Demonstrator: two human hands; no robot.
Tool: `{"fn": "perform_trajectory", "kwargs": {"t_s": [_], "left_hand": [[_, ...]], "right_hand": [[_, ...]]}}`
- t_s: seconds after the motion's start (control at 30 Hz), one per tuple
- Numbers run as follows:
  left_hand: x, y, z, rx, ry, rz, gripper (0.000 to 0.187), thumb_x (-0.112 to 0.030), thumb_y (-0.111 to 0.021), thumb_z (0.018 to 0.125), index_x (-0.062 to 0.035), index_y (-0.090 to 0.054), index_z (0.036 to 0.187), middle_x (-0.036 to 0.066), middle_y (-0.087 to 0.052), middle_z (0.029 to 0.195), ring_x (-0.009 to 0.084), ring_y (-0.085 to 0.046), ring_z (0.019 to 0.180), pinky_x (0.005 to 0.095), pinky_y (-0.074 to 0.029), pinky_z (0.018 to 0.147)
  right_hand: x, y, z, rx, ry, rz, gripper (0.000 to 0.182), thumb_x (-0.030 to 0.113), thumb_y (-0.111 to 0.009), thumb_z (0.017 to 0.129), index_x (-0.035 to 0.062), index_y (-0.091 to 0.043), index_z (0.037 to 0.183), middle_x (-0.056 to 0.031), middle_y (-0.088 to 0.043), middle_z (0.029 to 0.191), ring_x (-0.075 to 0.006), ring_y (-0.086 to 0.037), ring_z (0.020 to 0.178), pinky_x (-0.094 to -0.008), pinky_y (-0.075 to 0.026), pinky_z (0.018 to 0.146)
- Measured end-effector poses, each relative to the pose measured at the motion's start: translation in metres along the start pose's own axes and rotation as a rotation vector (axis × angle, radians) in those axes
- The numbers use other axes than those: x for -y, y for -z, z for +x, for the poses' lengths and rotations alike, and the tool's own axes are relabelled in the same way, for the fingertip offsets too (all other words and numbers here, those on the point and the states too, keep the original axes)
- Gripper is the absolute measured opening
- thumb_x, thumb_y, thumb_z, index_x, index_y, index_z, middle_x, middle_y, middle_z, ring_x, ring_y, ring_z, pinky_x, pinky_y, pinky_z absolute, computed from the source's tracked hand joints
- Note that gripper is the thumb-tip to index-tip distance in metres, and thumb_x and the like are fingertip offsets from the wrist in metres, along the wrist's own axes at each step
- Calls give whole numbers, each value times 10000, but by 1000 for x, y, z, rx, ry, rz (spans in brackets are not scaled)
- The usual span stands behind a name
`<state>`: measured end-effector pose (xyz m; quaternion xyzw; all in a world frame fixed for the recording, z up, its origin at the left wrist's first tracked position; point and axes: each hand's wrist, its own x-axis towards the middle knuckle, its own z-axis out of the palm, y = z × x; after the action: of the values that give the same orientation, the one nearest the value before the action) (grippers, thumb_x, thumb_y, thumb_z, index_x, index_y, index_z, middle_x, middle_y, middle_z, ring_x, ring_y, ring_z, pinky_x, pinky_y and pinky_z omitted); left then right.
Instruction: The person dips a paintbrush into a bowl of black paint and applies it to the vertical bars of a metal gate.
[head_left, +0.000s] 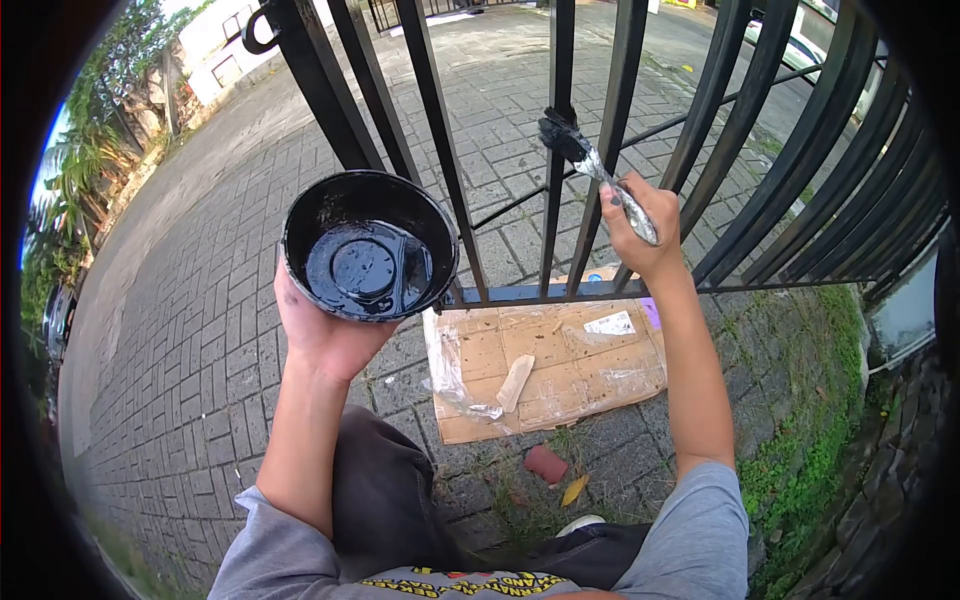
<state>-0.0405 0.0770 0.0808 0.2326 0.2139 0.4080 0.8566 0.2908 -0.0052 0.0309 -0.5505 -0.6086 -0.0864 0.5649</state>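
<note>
My left hand (325,335) holds up a round black bowl (365,265) from below, its palm under the base and fingers hidden behind it. Wet black paint (350,262) coats the inside of the bowl. In my right hand (645,225) is a paintbrush (600,175), gripped by its paint-smeared handle with the thumb along it. Its black, paint-loaded bristles rest against an upright bar (561,60) of the black metal fence (430,95), about mid-height. The bowl is to the left, in front of the lower fence bars.
Below the fence lies a flattened cardboard sheet (560,365) with tape and paper scraps. A reddish stone piece (545,464) and a yellow leaf (574,490) are on the grey paving (220,370). Green plants (810,470) grow at the right beside a stone wall.
</note>
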Motion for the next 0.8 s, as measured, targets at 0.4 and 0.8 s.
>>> {"fn": "perform_trajectory", "kwargs": {"t_s": [0.4,0.8], "left_hand": [[3,-5,-7,65,20,-15,585,-570,-423,982,-140,-652,1306,83,-661,1305,288,-613,1207,514,-455,1071],[-2,-2,-14,56,-3,-11,580,-556,-428,990,-120,-654,1299,90,-670,1291,288,-623,1189,506,-464,1064]], "right_hand": [[60,19,46,-110,-52,79,341,262,-676,983,1,-593,780,-62,-491,555,-124,-417,525,-304,-354,504],[31,-1,9,84,-42,-130,238,184,-660,941,18,-575,793,-156,-567,560,-304,-608,493,-379,-431,495]]}}
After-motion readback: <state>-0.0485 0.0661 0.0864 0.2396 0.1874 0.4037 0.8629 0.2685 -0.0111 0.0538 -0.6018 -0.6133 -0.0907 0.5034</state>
